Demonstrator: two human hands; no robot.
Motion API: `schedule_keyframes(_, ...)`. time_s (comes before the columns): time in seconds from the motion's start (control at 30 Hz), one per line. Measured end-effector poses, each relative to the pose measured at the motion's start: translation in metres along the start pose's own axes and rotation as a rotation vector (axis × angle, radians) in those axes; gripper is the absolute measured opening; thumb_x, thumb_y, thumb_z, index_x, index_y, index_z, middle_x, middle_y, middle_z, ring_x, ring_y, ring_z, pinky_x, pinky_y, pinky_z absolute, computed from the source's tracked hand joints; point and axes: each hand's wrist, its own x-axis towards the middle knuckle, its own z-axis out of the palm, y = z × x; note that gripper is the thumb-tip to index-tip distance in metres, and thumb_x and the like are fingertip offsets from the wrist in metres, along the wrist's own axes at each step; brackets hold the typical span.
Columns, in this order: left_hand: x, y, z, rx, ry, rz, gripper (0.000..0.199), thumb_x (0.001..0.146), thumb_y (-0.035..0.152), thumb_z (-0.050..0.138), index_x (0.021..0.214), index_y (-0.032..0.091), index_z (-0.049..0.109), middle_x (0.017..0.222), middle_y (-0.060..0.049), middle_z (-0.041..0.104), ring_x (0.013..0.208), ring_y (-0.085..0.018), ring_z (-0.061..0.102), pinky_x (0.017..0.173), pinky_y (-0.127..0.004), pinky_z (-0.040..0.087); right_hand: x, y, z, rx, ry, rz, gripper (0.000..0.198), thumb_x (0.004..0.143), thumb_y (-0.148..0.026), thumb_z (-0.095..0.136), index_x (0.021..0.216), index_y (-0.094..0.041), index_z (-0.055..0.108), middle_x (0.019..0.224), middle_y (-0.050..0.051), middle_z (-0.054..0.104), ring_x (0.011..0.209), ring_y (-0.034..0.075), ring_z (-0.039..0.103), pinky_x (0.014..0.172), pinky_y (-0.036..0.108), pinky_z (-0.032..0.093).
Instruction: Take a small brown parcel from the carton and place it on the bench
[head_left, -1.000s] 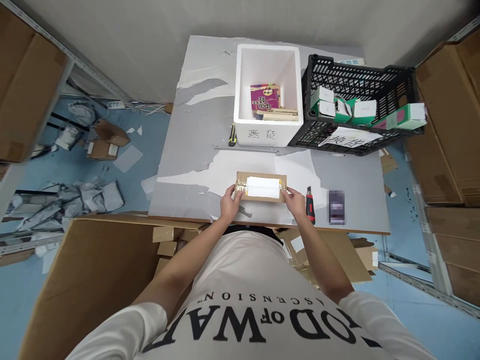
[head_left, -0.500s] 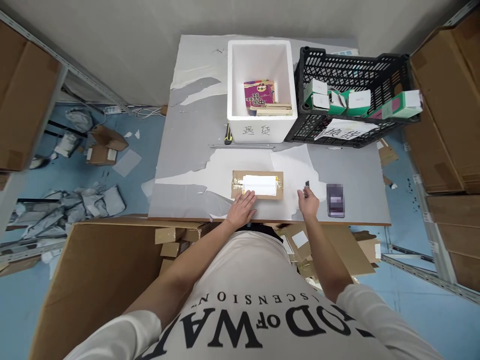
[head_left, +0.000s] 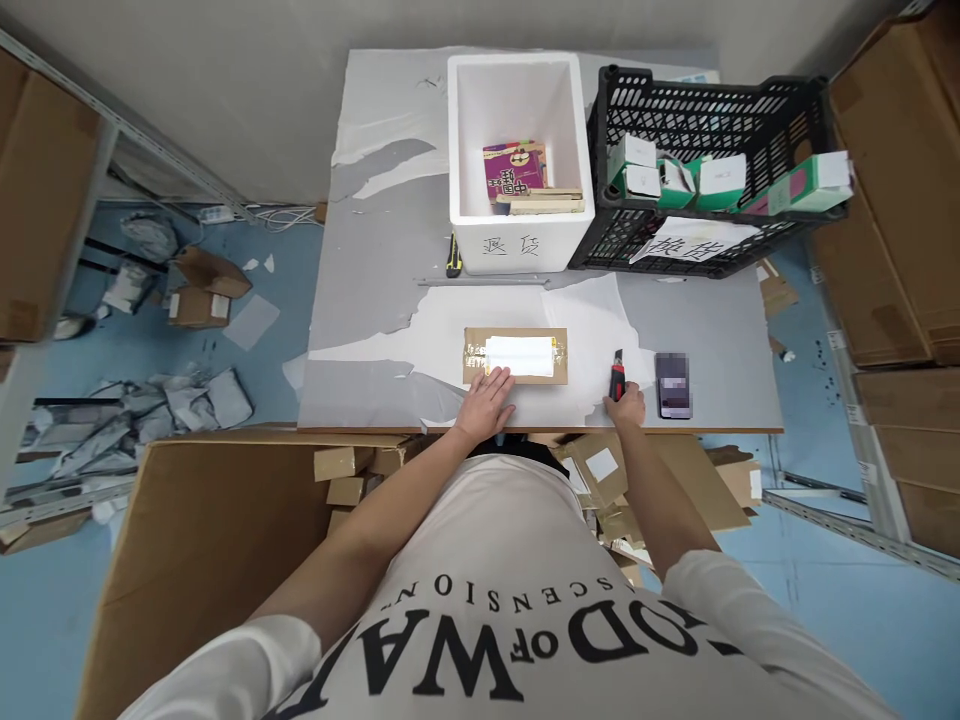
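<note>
A small brown cardboard parcel (head_left: 474, 370) with a white label and clear tape lies near the front of the table. My left hand (head_left: 486, 405) rests open on its near left edge, fingers spread flat. To the right, a red and black box cutter (head_left: 617, 382) lies on the tabletop, its tip pointing away from me. My right hand (head_left: 628, 405) is at the cutter's near end, thumb and fingers apart, with nearly all the handle uncovered. A dark phone (head_left: 674, 386) lies just right of that hand.
Behind the parcel stand a white foam box (head_left: 517, 245) with books and a black plastic crate (head_left: 712, 95) holding green-and-white cartons. A yellow-black box cutter (head_left: 454, 257) lies by the foam box. A large open carton (head_left: 217, 540) stands below the table's left front edge (head_left: 375, 431).
My right hand has moved slightly right and towards me. The box cutter, mostly hidden in its grip before, now lies exposed on the table. My left hand stays at the parcel.
</note>
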Motion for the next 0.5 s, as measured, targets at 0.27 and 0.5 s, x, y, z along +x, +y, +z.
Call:
schedule_keyframes(0.27,-0.001,0.001,0.001,-0.003,0.022,0.004,0.056,0.092,0.034,0.043,0.144,0.014,0.037,0.149,-0.014,0.038,0.142,-0.027,0.029,0.116,-0.048,0.019,-0.009,0.009,0.003,0.019,0.006,-0.06,0.059,0.079,-0.037,0.061,0.131,-0.018,0.04,0.121,0.015,0.053,0.111,0.029,0.054,0.093,0.038,0.041)
schedule_keyframes(0.5,-0.001,0.0,0.003,-0.012,0.016,0.0,0.057,0.092,0.034,0.043,0.145,0.015,0.035,0.149,-0.014,0.038,0.142,-0.027,0.029,0.115,-0.048,0.019,-0.013,0.01,0.001,0.014,0.013,-0.091,0.058,0.082,-0.044,0.057,0.131,-0.018,0.04,0.121,0.015,0.051,0.115,0.03,0.049,0.092,0.039,0.04)
